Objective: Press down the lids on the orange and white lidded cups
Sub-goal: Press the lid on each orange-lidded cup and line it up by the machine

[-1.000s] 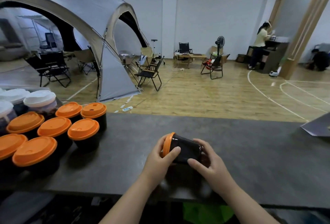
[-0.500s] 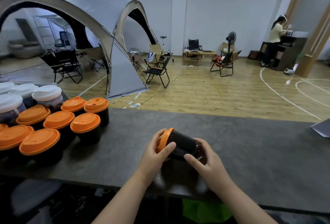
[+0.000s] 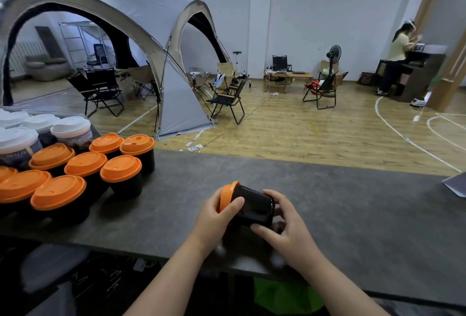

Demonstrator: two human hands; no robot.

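Dark grey surface (image 3: 353, 214) in a large hall, seen from a head-worn camera. Near its front edge, two hands hold one black cup (image 3: 252, 208) tipped on its side, its orange lid (image 3: 227, 196) facing left. Whether the cup touches the surface is hidden.

The left hand (image 3: 214, 217) wraps the lid end, with the thumb lying across the lid's rim onto the cup wall. The right hand (image 3: 287, 227) takes the base, fingers curled around it. Both grips are closed on the cup.

Over the last second the cup has stayed sideways between the same two hands and has only rocked a little. The squeeze on this lid therefore seems to be still under way, not finished. Whether the lid is fully seated cannot be told.

To the left, well apart from the hands, a cluster of orange-lidded cups (image 3: 85, 167) stands upright and close together. White-lidded cups (image 3: 70, 127) stand just behind them. Some of these likely still need pressing.

Beyond the surface lies a wooden floor with a grey dome tent (image 3: 151, 38), folding chairs (image 3: 227, 96), and a person (image 3: 397, 56) standing at a counter on the far right.
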